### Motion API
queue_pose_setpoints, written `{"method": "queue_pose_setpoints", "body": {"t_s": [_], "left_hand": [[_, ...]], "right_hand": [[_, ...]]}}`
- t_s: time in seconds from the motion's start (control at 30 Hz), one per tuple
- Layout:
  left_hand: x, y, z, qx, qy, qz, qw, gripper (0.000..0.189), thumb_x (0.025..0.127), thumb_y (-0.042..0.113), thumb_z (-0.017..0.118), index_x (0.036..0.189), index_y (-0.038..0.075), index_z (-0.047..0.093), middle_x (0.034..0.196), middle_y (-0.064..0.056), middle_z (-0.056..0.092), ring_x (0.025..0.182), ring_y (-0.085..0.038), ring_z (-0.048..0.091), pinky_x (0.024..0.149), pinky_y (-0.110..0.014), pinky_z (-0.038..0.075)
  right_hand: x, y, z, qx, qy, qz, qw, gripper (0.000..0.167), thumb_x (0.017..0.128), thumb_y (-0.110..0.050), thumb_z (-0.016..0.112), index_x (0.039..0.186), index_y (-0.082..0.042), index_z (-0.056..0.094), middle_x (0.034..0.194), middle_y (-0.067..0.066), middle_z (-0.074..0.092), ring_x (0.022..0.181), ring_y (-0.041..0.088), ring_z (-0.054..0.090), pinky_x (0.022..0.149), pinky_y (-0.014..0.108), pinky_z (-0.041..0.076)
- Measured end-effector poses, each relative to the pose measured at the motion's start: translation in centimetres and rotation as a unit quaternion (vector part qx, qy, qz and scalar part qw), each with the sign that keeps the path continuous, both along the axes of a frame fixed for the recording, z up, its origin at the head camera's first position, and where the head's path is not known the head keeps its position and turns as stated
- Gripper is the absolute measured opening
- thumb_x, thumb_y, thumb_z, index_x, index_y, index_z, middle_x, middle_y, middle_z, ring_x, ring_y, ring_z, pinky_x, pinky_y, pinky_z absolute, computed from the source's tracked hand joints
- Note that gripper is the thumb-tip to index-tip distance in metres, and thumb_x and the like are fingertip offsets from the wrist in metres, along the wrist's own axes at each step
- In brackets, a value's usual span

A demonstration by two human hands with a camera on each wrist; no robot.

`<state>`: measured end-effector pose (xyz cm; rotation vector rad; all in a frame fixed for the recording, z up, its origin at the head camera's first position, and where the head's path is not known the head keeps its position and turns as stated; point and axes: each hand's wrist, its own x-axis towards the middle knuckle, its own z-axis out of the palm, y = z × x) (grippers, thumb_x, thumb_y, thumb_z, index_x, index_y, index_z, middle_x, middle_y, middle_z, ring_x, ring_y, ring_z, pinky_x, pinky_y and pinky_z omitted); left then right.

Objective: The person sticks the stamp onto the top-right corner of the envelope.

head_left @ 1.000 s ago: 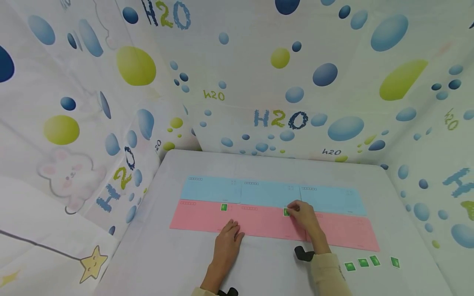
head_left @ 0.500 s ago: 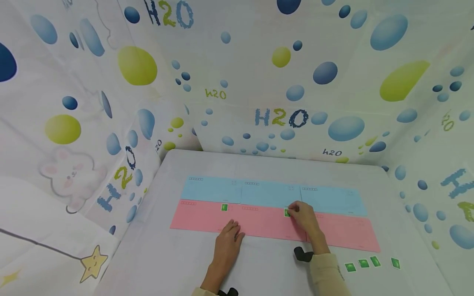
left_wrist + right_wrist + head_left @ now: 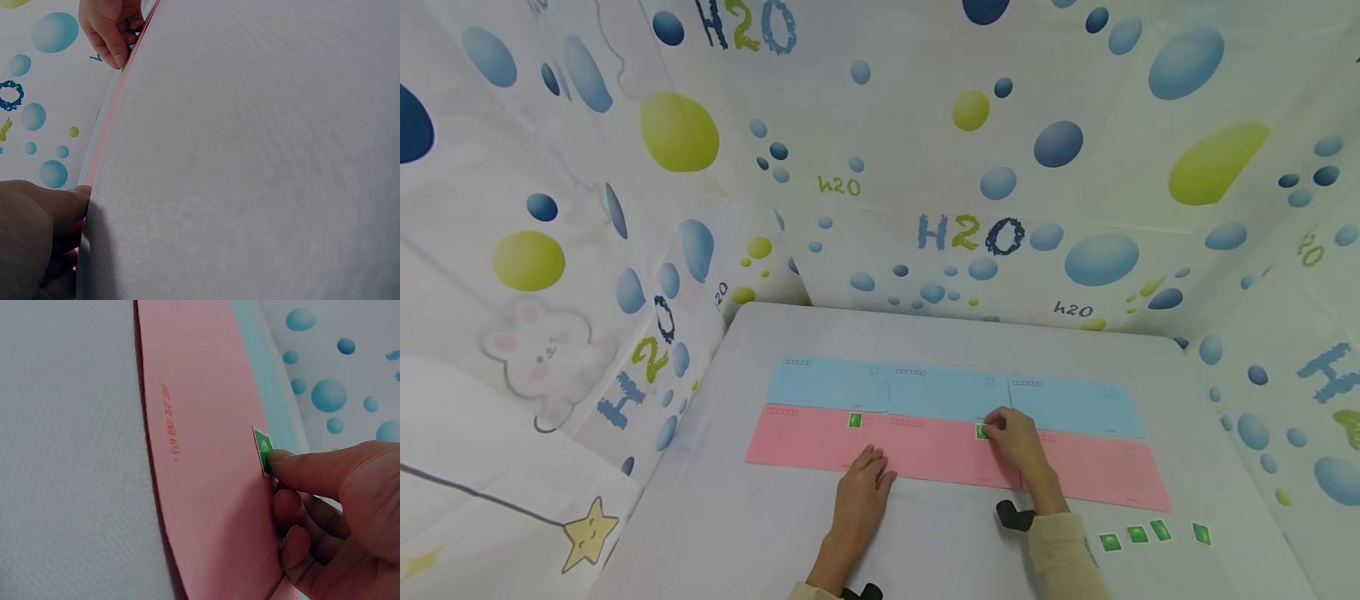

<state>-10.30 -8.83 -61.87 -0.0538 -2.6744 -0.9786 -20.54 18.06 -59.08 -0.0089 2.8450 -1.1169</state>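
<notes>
My right hand holds a small green stamp between thumb and bent fingers, at the upper right corner of the middle pink envelope. In the right wrist view the thumb tip covers part of the stamp's face, while the other fingers curl beneath. My left hand rests with fairly straight fingers on the lower edge of the pink envelopes, near where the left and middle ones meet. Another green stamp lies on the left pink envelope, at its upper right corner.
Three blue envelopes form a row behind the pink ones. To the right is a third pink envelope. Several loose green stamps lie on the white table at the front right. Patterned cloth hangs around the table.
</notes>
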Motion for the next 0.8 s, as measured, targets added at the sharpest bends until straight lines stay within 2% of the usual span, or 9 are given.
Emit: {"method": "queue_pose_setpoints", "body": {"t_s": [0.23,0.53,0.7,0.8], "left_hand": [[-0.1,-0.06,-0.09,0.007,-0.007,-0.002,1.0,0.03,0.087,0.016,0.078,0.11,-0.002,0.075,0.123,-0.014,0.071,0.126,-0.03,0.063,0.1,-0.042,0.055],[-0.12,-0.08,-0.3,-0.002,0.01,-0.002,0.9999,0.028,0.086,0.013,0.078,0.108,-0.003,0.075,0.121,-0.015,0.072,0.123,-0.031,0.065,0.098,-0.042,0.057],[-0.03,-0.06,-0.39,-0.002,0.011,0.001,0.9999,0.028,0.085,0.013,0.079,0.108,-0.003,0.075,0.12,-0.015,0.072,0.123,-0.031,0.065,0.097,-0.042,0.057],[-0.02,-0.03,-0.3,0.0,0.0,0.003,1.0,0.028,0.086,0.014,0.078,0.109,-0.003,0.075,0.121,-0.015,0.072,0.124,-0.03,0.064,0.099,-0.042,0.056]], "right_hand": [[0.01,0.0,-0.15,0.004,0.002,0.002,1.0,0.013,0.092,-0.011,0.07,0.102,-0.002,0.071,0.091,0.008,0.068,0.084,0.019,0.058,0.074,0.033,0.05],[0.38,-0.05,-0.38,0.014,0.024,0.009,0.9996,0.01,0.092,-0.011,0.07,0.098,-0.004,0.075,0.101,0.012,0.071,0.101,0.03,0.065,0.09,0.049,0.056],[0.59,-0.08,-0.62,0.011,0.03,0.011,0.9994,0.012,0.094,-0.012,0.069,0.101,-0.004,0.075,0.103,0.013,0.07,0.1,0.029,0.064,0.088,0.047,0.056],[0.64,-0.1,-0.7,0.004,0.034,0.007,0.9994,0.013,0.095,-0.013,0.068,0.102,-0.004,0.074,0.103,0.012,0.07,0.1,0.027,0.064,0.087,0.046,0.056]]}}
